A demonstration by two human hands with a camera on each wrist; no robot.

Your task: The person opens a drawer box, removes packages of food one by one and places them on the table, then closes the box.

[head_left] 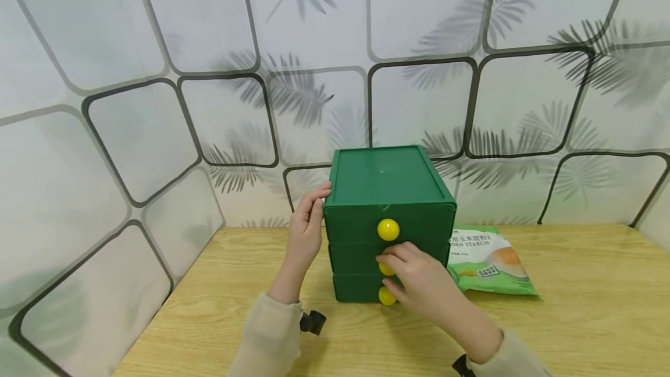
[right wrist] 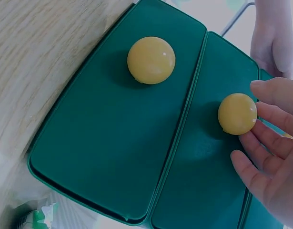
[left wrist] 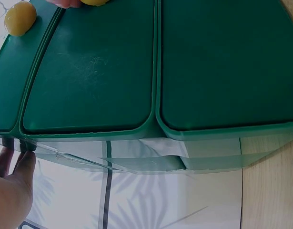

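Note:
A green drawer box (head_left: 389, 176) with three stacked drawers and round yellow knobs stands on the table, its drawers closed. My left hand (head_left: 306, 228) rests along the box's upper left side, fingers extended; in the left wrist view that hand (left wrist: 15, 183) touches the clear side near the top edge. The right hand (head_left: 421, 278) is at the middle drawer. In the right wrist view, its loosely bent fingers (right wrist: 275, 143) lie close around the middle knob (right wrist: 237, 113), with the thumb apart from it. Whether the fingertips touch the knob is hard to tell. The top knob (head_left: 388, 230) and bottom knob (head_left: 387, 296) are untouched.
A green and white corn starch bag (head_left: 489, 260) lies right of the box, partly hidden behind it. The wooden table (head_left: 586, 307) extends to both sides. Behind stands a patterned wall (head_left: 319, 103) with leaf prints. Black straps (head_left: 313, 323) are at the wrists.

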